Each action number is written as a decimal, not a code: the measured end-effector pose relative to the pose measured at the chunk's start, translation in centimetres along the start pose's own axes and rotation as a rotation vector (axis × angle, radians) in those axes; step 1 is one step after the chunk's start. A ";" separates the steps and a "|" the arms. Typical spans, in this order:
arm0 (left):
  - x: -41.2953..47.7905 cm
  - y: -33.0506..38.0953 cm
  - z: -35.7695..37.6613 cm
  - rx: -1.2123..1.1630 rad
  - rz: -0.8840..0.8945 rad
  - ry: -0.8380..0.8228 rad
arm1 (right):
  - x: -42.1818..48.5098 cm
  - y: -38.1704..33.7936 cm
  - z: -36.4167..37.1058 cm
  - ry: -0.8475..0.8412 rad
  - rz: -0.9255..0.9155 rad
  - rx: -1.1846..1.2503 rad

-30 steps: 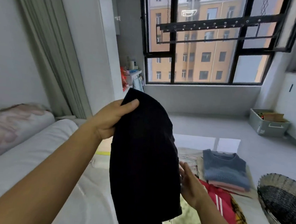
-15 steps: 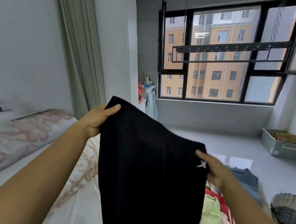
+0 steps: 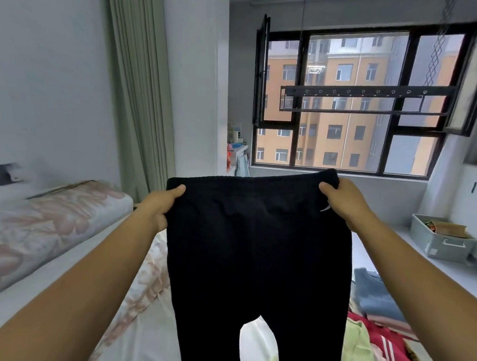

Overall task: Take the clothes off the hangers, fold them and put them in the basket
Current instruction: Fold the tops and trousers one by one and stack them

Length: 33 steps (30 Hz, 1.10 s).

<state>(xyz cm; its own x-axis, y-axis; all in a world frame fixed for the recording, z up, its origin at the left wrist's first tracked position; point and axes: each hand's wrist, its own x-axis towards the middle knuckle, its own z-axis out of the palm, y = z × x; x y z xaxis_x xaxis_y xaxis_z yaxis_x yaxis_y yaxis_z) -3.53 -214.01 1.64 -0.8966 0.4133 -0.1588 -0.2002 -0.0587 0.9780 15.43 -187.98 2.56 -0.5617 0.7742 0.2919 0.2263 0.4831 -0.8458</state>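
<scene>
Fingers (image 3: 178, 190) of left hand (image 3: 157, 207) and right hand (image 3: 343, 205) clutch one pair of black trousers (image 3: 255, 251), two legs hanging.

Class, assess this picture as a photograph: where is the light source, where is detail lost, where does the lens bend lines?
Head view: daylight comes through the window; head view: the black trousers show almost no fold detail; head view: the curtain leans near the edge.
</scene>
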 end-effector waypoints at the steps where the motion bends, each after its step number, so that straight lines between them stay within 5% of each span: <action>1: 0.2 0.3 0.1 -0.062 -0.005 0.001 | -0.1 -0.8 0.5 0.030 0.010 -0.062; 6: -0.2 2.0 2.5 -0.216 0.147 0.006 | -0.7 -4.7 2.7 0.037 0.101 0.057; 18: -5.2 -0.2 12.4 0.433 0.910 -0.125 | -5.4 -9.6 4.8 -0.158 -0.003 0.492; 24: -5.0 -1.2 12.3 0.527 0.960 -0.052 | -5.2 -8.3 4.8 -0.187 -0.039 0.456; 28: -5.7 -1.0 12.1 0.317 0.914 -0.270 | -5.6 -8.8 4.2 -0.373 -0.057 0.623; 31: -5.8 -0.1 11.1 0.156 0.746 -0.530 | -5.1 -8.5 3.3 -0.281 -0.046 0.614; 33: -5.4 0.6 10.0 0.028 0.665 -0.547 | -4.6 -8.2 2.7 -0.208 -0.018 0.577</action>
<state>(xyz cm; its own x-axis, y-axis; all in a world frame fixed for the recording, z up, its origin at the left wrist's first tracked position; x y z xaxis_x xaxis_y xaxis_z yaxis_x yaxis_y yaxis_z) 5.08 -207.22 4.45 -0.5067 0.6812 0.5284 0.3154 -0.4239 0.8490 14.02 -196.61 6.93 -0.7184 0.6435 0.2642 -0.2192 0.1511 -0.9639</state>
